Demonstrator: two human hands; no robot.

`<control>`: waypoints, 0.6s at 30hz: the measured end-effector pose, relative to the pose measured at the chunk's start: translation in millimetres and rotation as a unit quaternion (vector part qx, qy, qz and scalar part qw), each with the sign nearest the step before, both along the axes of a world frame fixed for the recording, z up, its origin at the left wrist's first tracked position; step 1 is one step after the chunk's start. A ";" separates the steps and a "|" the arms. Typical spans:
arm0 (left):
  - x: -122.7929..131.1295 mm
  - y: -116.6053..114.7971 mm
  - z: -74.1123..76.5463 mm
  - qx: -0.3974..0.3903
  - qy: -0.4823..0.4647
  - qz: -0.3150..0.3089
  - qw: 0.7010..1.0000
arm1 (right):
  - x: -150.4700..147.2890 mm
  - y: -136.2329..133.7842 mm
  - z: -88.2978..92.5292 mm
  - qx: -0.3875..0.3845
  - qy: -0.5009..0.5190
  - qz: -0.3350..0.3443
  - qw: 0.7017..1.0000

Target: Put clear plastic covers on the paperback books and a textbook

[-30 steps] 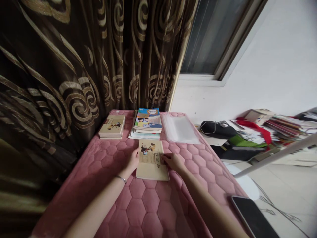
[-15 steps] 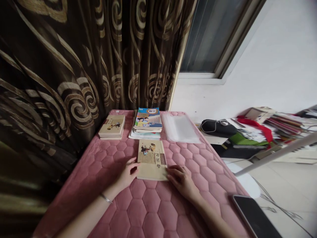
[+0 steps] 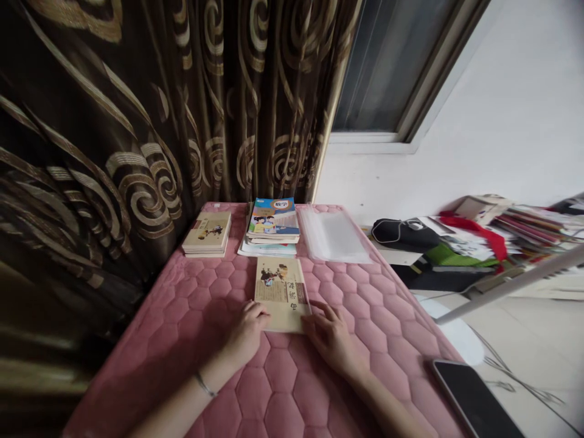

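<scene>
A beige book [image 3: 279, 286] with small painted figures and dark lettering on its cover lies flat on the pink quilted surface. My left hand [image 3: 249, 325] is closed on its lower left edge, fingers resting over the cover. At the lower right corner, my right hand [image 3: 331, 334] pinches the edge between thumb and fingers. The undersides of both grips are hidden. Beyond the book stands a stack of textbooks [image 3: 274, 219] with a blue cover on top. A pile of similar beige books [image 3: 207, 234] sits to the left, and clear plastic sleeves [image 3: 335, 237] lie to the right.
A dark-screened phone or tablet [image 3: 474, 398] rests at the near right edge of the pink quilted surface [image 3: 182, 340]. A patterned curtain [image 3: 255, 103] hangs at the back left. Papers, a black pouch [image 3: 404, 234] and a pale slanted bar [image 3: 493, 292] are off to the right.
My left hand has moved right and onto the book's lower left edge, its fingers closing over the cover. My right hand has shifted slightly left and lower against the right corner.
</scene>
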State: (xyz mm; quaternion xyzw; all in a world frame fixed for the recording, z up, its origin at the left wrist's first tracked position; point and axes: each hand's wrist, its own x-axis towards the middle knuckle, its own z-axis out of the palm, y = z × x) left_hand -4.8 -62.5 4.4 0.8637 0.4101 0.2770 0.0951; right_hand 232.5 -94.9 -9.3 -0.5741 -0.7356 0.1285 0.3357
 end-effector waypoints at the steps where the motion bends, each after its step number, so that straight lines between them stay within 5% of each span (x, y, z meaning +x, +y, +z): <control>1: 6.8 -4.3 0.6 0.000 -0.001 0.019 1.000 | -5.9 -1.9 0.3 0.006 -0.014 -0.002 1.000; 10: 23.6 -14.2 -11.3 -0.006 -0.052 0.113 0.992 | -37.7 -1.1 -5.9 0.034 -0.110 -0.082 0.990; 18: -9.0 -2.2 -6.9 0.008 -0.024 0.021 0.999 | -10.6 -0.3 -12.7 0.024 -0.110 -0.011 0.994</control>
